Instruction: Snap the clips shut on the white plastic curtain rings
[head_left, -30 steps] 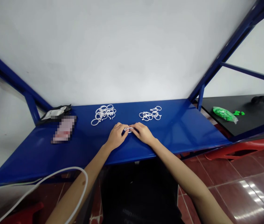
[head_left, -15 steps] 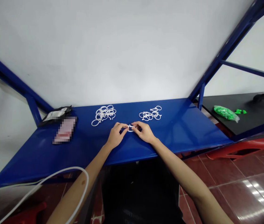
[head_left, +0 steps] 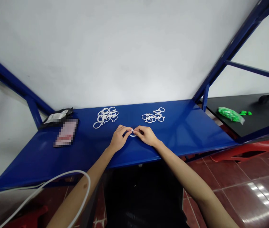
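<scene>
Drawn closer together than half a second ago, the left hand (head_left: 119,138) and right hand (head_left: 148,136) pinch a white plastic ring (head_left: 133,136) over the blue desk (head_left: 129,153). Beyond lie a left ring cluster (head_left: 106,115) and a smaller right ring cluster (head_left: 150,118).

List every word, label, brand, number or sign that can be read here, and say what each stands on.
No text can be read.
White label on the black package: too small and blurred.
Pink-and-red item on the blue table: pixelated, nothing legible.
Black clothing: any lettering is too dim.
</scene>
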`<state>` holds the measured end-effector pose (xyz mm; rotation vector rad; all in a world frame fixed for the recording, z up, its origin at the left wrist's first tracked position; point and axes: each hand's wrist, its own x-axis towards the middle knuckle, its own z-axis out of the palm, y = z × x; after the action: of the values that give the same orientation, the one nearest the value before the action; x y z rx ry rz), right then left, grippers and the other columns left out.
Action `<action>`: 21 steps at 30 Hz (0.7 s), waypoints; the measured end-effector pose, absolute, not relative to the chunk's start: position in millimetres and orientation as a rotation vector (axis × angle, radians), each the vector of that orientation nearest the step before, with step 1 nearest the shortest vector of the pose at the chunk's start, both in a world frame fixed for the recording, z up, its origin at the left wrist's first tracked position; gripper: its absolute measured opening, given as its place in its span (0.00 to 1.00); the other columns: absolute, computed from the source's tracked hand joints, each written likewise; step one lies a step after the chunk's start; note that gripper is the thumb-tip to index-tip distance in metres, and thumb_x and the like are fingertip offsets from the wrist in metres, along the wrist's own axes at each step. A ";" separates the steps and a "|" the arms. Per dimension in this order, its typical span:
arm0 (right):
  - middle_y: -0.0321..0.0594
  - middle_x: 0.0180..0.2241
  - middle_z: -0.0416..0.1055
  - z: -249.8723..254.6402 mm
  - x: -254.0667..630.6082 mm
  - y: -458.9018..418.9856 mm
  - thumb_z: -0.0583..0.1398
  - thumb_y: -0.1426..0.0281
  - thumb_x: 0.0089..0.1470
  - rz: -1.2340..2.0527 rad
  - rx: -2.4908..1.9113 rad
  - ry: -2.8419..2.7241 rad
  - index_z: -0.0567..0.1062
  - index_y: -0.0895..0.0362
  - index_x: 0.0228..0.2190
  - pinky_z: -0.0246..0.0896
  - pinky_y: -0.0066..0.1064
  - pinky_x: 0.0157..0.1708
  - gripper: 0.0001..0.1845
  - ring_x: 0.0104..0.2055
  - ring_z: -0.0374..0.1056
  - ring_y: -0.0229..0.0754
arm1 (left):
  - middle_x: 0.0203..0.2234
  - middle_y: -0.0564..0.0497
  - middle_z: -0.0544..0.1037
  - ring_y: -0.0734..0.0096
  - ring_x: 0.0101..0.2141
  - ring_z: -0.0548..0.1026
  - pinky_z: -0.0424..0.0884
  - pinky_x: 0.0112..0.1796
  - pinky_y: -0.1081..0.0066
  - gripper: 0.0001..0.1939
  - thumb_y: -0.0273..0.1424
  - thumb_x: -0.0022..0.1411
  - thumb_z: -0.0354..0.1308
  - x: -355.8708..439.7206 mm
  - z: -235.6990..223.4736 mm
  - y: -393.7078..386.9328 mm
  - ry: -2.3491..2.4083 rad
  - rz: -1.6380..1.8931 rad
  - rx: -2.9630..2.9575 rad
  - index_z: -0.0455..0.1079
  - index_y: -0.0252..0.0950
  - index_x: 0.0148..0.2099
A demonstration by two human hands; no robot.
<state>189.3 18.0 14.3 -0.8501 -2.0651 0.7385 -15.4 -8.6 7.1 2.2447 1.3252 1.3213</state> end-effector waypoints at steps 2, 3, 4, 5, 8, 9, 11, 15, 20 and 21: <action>0.36 0.31 0.79 13.9 189.6 18.2 0.59 0.64 0.66 0.718 -0.830 -2.081 0.79 0.54 0.37 0.64 0.28 0.33 0.10 0.30 0.72 0.38 | 0.36 0.50 0.82 0.64 0.39 0.76 0.75 0.43 0.61 0.08 0.33 0.70 0.56 -13.4 8.2 -9.2 1.313 1.348 2.262 0.76 0.42 0.43; 0.37 0.31 0.79 13.7 189.8 18.3 0.58 0.64 0.66 0.705 -0.821 -2.087 0.78 0.54 0.37 0.64 0.28 0.34 0.11 0.31 0.73 0.38 | 0.36 0.50 0.82 0.64 0.39 0.76 0.75 0.43 0.61 0.08 0.33 0.70 0.56 -12.4 8.6 -9.6 1.307 1.362 2.272 0.76 0.42 0.43; 0.37 0.32 0.79 13.6 190.1 18.3 0.57 0.64 0.67 0.690 -0.813 -2.093 0.78 0.54 0.37 0.65 0.28 0.35 0.11 0.32 0.73 0.38 | 0.36 0.50 0.82 0.64 0.39 0.75 0.74 0.42 0.61 0.07 0.33 0.70 0.56 -11.4 8.8 -9.9 1.299 1.374 2.282 0.76 0.41 0.44; 0.38 0.32 0.79 13.4 190.5 18.3 0.57 0.65 0.67 0.674 -0.806 -2.100 0.78 0.55 0.37 0.65 0.28 0.36 0.11 0.32 0.73 0.39 | 0.36 0.50 0.82 0.64 0.38 0.75 0.74 0.42 0.61 0.07 0.33 0.70 0.56 -10.6 8.7 -10.1 1.290 1.382 2.294 0.76 0.41 0.44; 0.39 0.33 0.78 12.5 192.2 18.3 0.57 0.65 0.67 0.617 -0.784 -2.136 0.77 0.55 0.37 0.65 0.30 0.38 0.11 0.34 0.73 0.40 | 0.33 0.50 0.82 0.65 0.37 0.74 0.74 0.41 0.63 0.08 0.32 0.70 0.56 -9.5 7.1 -10.5 1.266 1.388 2.334 0.76 0.39 0.43; 0.39 0.33 0.78 11.9 192.8 18.2 0.57 0.65 0.67 0.597 -0.779 -2.152 0.77 0.55 0.36 0.65 0.30 0.39 0.10 0.35 0.72 0.41 | 0.33 0.50 0.82 0.65 0.36 0.74 0.74 0.40 0.63 0.08 0.33 0.70 0.56 -9.5 6.3 -10.5 1.260 1.382 2.348 0.76 0.39 0.42; 0.39 0.33 0.78 10.4 193.7 17.9 0.58 0.65 0.67 0.556 -0.781 -2.180 0.77 0.54 0.36 0.65 0.31 0.39 0.10 0.35 0.71 0.41 | 0.33 0.50 0.82 0.66 0.36 0.74 0.74 0.41 0.63 0.09 0.33 0.71 0.56 -9.5 4.9 -10.3 1.258 1.363 2.375 0.76 0.38 0.41; 0.39 0.33 0.77 7.8 191.9 16.9 0.58 0.65 0.67 0.464 -0.859 -2.171 0.77 0.53 0.37 0.65 0.30 0.37 0.09 0.35 0.71 0.41 | 0.37 0.49 0.83 0.65 0.39 0.74 0.73 0.44 0.63 0.10 0.35 0.71 0.55 -9.6 4.7 -7.6 1.311 1.297 2.412 0.77 0.39 0.45; 0.40 0.35 0.76 8.9 192.4 25.5 0.58 0.63 0.66 0.290 -1.029 -2.033 0.77 0.53 0.38 0.66 0.32 0.39 0.09 0.37 0.71 0.42 | 0.45 0.42 0.80 0.52 0.48 0.73 0.68 0.50 0.52 0.15 0.34 0.70 0.53 -19.2 6.6 2.1 1.606 1.242 2.371 0.74 0.38 0.55; 0.41 0.36 0.76 9.7 195.3 29.8 0.58 0.64 0.66 0.246 -1.066 -1.994 0.77 0.53 0.39 0.66 0.33 0.41 0.09 0.39 0.71 0.43 | 0.48 0.38 0.79 0.47 0.50 0.71 0.66 0.51 0.48 0.17 0.34 0.70 0.53 -22.8 6.6 4.3 1.731 1.229 2.337 0.73 0.35 0.57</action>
<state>195.3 29.8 9.7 -1.0660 -1.9945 0.2462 -22.8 4.3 6.6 2.3374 1.7309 1.2293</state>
